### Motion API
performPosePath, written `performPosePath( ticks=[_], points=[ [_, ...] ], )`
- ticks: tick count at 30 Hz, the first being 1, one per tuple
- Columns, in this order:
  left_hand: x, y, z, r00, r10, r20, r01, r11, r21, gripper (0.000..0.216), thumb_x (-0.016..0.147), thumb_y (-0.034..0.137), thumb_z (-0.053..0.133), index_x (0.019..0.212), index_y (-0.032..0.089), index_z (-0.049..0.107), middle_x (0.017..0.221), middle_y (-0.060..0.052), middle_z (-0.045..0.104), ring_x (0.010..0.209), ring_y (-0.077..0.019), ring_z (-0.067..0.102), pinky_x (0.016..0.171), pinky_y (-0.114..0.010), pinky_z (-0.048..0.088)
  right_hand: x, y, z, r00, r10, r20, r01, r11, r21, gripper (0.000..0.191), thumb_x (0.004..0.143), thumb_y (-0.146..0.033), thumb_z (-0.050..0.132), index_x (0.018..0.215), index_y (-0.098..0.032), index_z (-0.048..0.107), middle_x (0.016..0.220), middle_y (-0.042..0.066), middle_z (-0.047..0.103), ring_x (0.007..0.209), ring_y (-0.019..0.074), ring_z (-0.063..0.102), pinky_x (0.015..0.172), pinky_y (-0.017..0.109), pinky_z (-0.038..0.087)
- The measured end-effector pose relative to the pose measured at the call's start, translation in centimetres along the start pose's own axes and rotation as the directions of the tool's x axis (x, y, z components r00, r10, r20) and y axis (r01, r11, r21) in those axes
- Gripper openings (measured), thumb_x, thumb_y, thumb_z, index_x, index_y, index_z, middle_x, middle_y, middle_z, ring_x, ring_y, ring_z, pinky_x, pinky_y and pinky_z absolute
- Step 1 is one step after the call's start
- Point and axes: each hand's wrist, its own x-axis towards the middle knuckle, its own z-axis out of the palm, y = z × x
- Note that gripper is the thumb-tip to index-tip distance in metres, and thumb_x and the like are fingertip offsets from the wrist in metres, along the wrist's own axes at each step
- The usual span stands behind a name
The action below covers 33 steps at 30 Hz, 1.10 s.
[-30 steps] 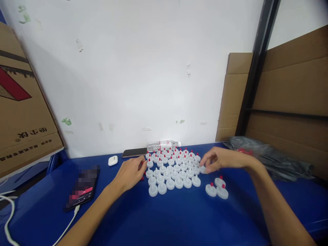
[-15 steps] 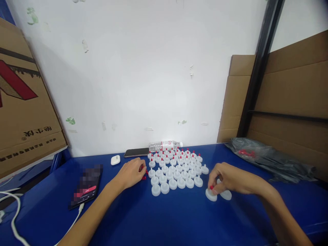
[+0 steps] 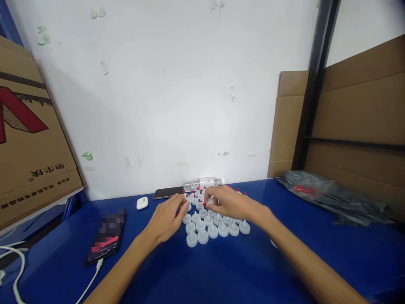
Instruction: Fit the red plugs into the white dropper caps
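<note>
Right hand [image 3: 226, 200] was half-curled over the caps [image 3: 218, 220], fingertips at a red tip [image 3: 205, 204]; grip unclear. Left hand [image 3: 168, 216] curled loosely beside them, hold hidden. Caps stood grouped on the table [image 3: 221, 270].

1. Table [image 3: 202, 274], blue.
2. Bottle [image 3: 192, 185], clear, lying on its side.
3. Dark phone [image 3: 167, 193], just left of bottle.
4. Small white case [image 3: 142, 203], farther left of bottle.
5. Lit phone [image 3: 106, 237], left of bottle, nearer the viewer.
6. White caps [image 3: 213, 231], nozzled, some red-tipped, grouped before bottle.
7. Grey plastic bag [image 3: 343, 206], well right of bottle.
</note>
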Motion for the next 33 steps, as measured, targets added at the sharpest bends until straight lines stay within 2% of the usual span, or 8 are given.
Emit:
performPosePath(
  ticks=[5,14,17,20,22,25,29,33],
  points=[
    [-0.1,1.9,1.2,0.997,0.042,0.07,-0.043,0.999,0.008,0.031,0.101,0.044,0.032,0.094,0.023,0.054,0.094,-0.002,0.06,0.081,-0.0193,0.06,0.07,-0.03,0.041,0.6,-0.9,2.8,0.99,-0.143,-0.018,0.137,0.971,-0.195,0.008,0.091,-0.02,0.059,0.098,-0.018,0.062,0.095,0.005,0.064,0.078,0.0159,0.059,0.066,0.026,0.038],
    [0.3,3.0,1.4,0.999,0.029,0.038,-0.018,0.964,-0.265,0.045,0.102,0.046,0.025,0.082,0.021,0.055,0.08,-0.001,0.063,0.075,-0.0187,0.056,0.07,-0.029,0.041,0.5,-1.4,2.4,0.976,-0.194,-0.102,0.143,0.916,-0.376,0.011,0.092,-0.025,0.06,0.1,-0.017,0.063,0.092,0.006,0.064,0.08,0.0176,0.06,0.068,0.028,0.042],
    [0.8,2.0,1.3,0.994,-0.081,0.067,0.104,0.868,-0.485,0.05,0.098,0.058,0.026,0.068,0.021,0.041,0.061,0.003,0.045,0.057,-0.0137,0.042,0.054,-0.026,0.033,0.0,0.1,1.1,0.983,-0.155,-0.098,0.101,0.903,-0.417,0.01,0.092,-0.019,0.061,0.101,-0.018,0.064,0.099,0.008,0.066,0.087,0.0199,0.061,0.073,0.03,0.044],
    [1.2,-0.4,0.6,0.961,-0.257,0.098,0.262,0.747,-0.611,0.049,0.094,0.063,0.026,0.065,0.024,0.026,0.055,0.007,0.024,0.047,-0.0102,0.023,0.045,-0.025,0.022,-1.6,2.5,-1.2,0.983,0.001,-0.186,-0.067,0.933,-0.354,0.008,0.092,-0.018,0.059,0.098,-0.02,0.065,0.103,0.008,0.067,0.087,0.0198,0.063,0.071,0.029,0.044],
    [1.2,-2.2,-0.2,0.946,-0.323,-0.031,0.263,0.82,-0.508,0.047,0.095,0.057,0.024,0.063,0.024,0.023,0.055,0.007,0.022,0.048,-0.0108,0.023,0.048,-0.025,0.022,-3.3,3.9,-2.7,0.953,0.109,-0.284,-0.182,0.952,-0.246,0.013,0.095,-0.03,0.056,0.103,-0.022,0.064,0.095,0.005,0.069,0.08,0.0186,0.063,0.071,0.03,0.044],
    [1.0,-3.6,-1.0,0.957,-0.256,-0.139,0.245,0.965,-0.097,0.044,0.096,0.05,0.033,0.062,0.022,0.033,0.054,0.003,0.038,0.052,-0.0137,0.034,0.054,-0.027,0.022,-6.6,4.9,-3.7,0.897,0.265,-0.354,-0.315,0.945,-0.091,0.025,0.095,-0.045,0.052,0.102,-0.024,0.064,0.092,0.004,0.07,0.081,0.0203,0.064,0.078,0.033,0.047],
    [0.8,-3.3,-0.8,0.972,-0.226,-0.065,0.232,0.966,0.113,0.037,0.097,0.044,0.035,0.067,0.023,0.039,0.056,0.003,0.048,0.054,-0.0159,0.044,0.056,-0.028,0.023,-10.7,5.3,-2.4,0.913,0.294,-0.282,-0.323,0.945,-0.059,0.032,0.091,-0.053,0.054,0.094,-0.026,0.07,0.124,0.008,0.063,0.114,0.0294,0.055,0.099,0.044,0.042],
    [0.9,-2.8,-0.1,0.972,-0.236,-0.026,0.237,0.957,0.171,0.032,0.096,0.042,0.036,0.07,0.023,0.043,0.061,0.002,0.056,0.059,-0.0179,0.054,0.056,-0.027,0.024,-12.5,6.1,-0.3,0.923,0.327,-0.205,-0.341,0.94,-0.032,0.034,0.092,-0.054,0.053,0.09,-0.027,0.074,0.129,0.008,0.06,0.124,0.0313,0.048,0.104,0.049,0.039]
  ],
)
